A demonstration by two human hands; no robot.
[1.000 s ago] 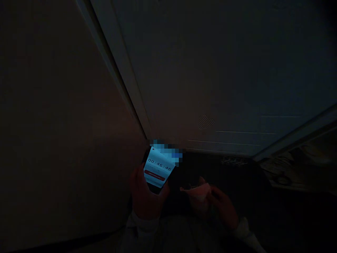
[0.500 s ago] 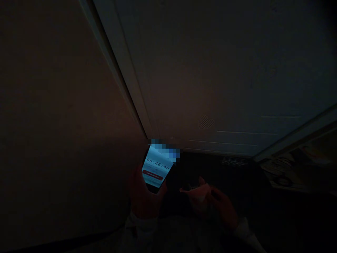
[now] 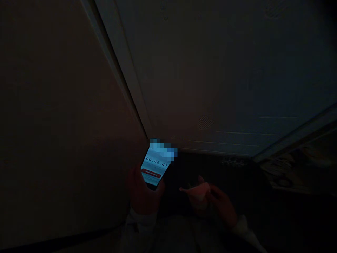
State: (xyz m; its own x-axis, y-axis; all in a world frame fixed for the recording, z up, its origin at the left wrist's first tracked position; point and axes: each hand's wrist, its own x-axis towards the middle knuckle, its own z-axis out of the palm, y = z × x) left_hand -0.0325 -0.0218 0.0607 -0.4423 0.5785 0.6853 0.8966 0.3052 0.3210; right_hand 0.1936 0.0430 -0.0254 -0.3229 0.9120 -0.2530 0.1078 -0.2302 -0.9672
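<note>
In the dark head view, my left hand (image 3: 144, 196) is closed around a lit smartphone (image 3: 155, 168), its fingers along the sides and lower end. The bright blue screen reads 00:46:47 above a red bar, and its top part is blurred out. To the right, my right hand (image 3: 223, 209) pinches a small pale pouch-like thing (image 3: 198, 191) by its edge. The pouch-like thing seems to gape at the top; what it is made of and what is inside are too dark to tell.
A pale door-like panel (image 3: 184, 88) with a striped heart mark (image 3: 206, 122) rises in front. On the left stands a plain wall or panel (image 3: 65, 123). At the right lie dim patterned items (image 3: 284, 175); small pale objects (image 3: 234, 161) line the panel's foot.
The phone's timer has gone from 00:46:46 to 00:46:47. The phone has shifted very slightly left, and the scene looks a little darker. Both hands keep their holds.
</note>
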